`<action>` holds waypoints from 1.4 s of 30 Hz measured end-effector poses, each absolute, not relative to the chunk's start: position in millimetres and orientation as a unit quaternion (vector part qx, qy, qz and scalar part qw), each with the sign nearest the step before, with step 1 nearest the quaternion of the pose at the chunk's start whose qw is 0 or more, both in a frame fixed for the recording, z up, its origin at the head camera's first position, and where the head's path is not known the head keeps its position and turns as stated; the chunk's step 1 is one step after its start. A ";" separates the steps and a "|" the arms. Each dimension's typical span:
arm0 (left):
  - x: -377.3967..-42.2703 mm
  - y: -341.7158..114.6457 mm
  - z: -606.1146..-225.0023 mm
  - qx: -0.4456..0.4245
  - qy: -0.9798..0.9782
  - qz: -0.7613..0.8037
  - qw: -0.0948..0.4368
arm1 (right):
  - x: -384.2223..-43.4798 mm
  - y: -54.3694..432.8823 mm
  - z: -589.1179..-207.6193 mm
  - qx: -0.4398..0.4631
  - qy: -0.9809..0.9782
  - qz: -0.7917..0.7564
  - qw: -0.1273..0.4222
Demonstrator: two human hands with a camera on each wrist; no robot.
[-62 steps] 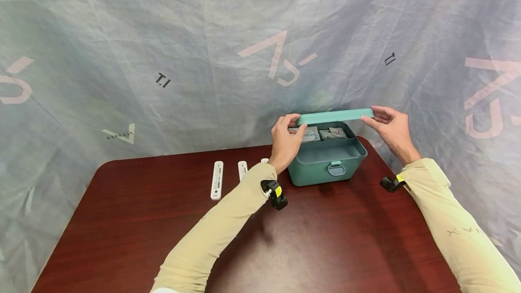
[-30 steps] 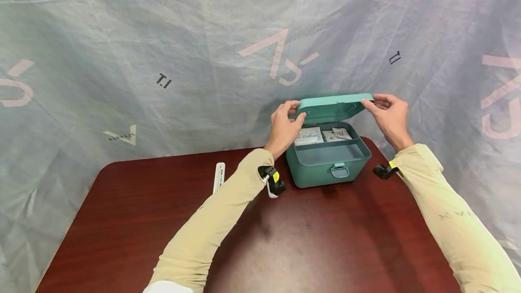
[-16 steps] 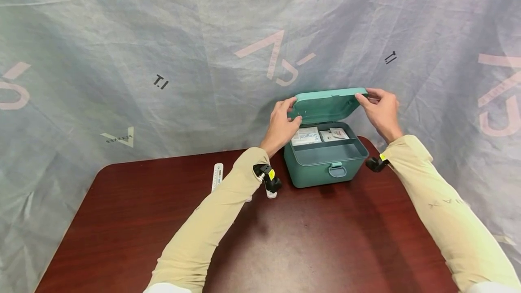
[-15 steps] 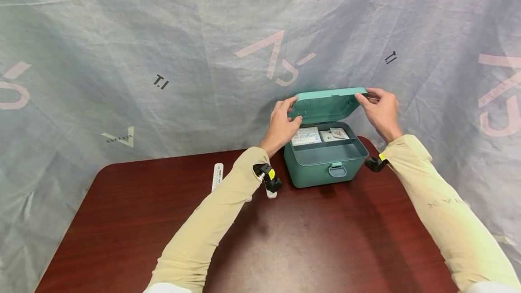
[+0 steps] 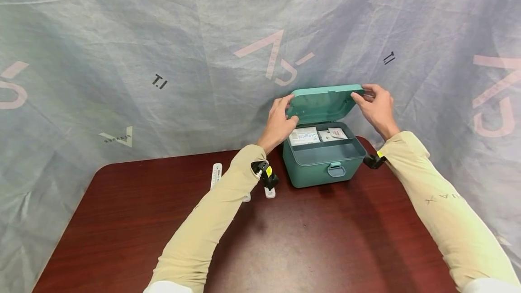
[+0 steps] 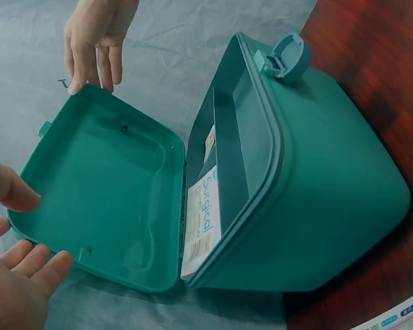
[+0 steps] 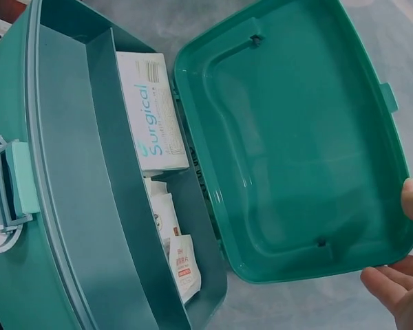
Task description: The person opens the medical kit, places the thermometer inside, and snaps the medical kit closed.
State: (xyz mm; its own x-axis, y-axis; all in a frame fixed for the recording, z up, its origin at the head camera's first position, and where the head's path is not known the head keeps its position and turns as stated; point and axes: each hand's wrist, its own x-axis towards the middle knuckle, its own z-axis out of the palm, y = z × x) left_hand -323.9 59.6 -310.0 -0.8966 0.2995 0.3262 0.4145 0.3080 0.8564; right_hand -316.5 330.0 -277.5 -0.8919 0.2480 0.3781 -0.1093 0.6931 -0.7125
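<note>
A teal medicine box (image 5: 309, 175) stands near the back right of the table, its hinged lid (image 5: 323, 103) raised and leaning back. My left hand (image 5: 278, 123) holds the lid's left edge, and my right hand (image 5: 378, 107) pinches its right corner, thumb on the inner face. Within the box's rear compartment lie a white carton marked "Surgical" (image 7: 151, 113) and small white packets (image 7: 184, 265). The front compartment (image 5: 329, 152) looks bare. A grey-blue latch (image 5: 336, 170) sits on the front wall.
White thermometers lie left of the box: one (image 5: 216, 173) beyond my left forearm, another (image 5: 246, 198) partly under the sleeve, a third (image 5: 270, 192) below the wrist camera. A grey printed cloth (image 5: 183, 58) hangs behind the dark red table (image 5: 122, 220).
Both hands have swung the lid up and back from nearly level, so its inner face and the box's contents now show. In the last half second it tilted back slightly further.
</note>
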 end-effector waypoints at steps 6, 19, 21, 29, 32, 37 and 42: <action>-325.9 55.2 -312.6 -0.227 -0.812 -0.536 0.049 | -321.4 326.0 -277.5 -0.032 -0.902 0.373 0.215; -325.2 49.1 -321.3 -0.219 -0.825 -0.520 0.034 | -326.7 322.1 -283.0 -0.023 -0.919 0.362 0.152; -324.7 48.9 -321.8 -0.218 -0.825 -0.520 0.043 | -325.7 322.0 -284.4 -0.024 -0.920 0.363 0.146; -323.6 42.8 -324.3 -0.216 -0.818 -0.528 0.074 | -321.6 324.7 -284.4 0.001 -0.919 0.365 0.149; -323.0 39.0 -326.1 -0.214 -0.813 -0.534 0.088 | -318.8 325.2 -283.7 0.008 -0.921 0.362 0.145; -321.0 30.6 -327.7 -0.209 -0.797 -0.552 0.125 | -311.9 328.8 -286.5 0.024 -0.925 0.358 0.126; -317.9 23.2 -328.8 -0.197 -0.772 -0.587 0.140 | -305.3 335.0 -293.1 0.038 -0.931 0.348 0.108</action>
State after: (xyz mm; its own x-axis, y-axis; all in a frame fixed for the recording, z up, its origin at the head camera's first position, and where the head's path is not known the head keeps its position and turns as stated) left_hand -317.9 23.2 -328.8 -0.8835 0.1393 0.4472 0.4682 0.2324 0.8525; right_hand -305.3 335.0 -293.1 -0.9738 0.0036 0.2273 -0.1463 0.7554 -0.6387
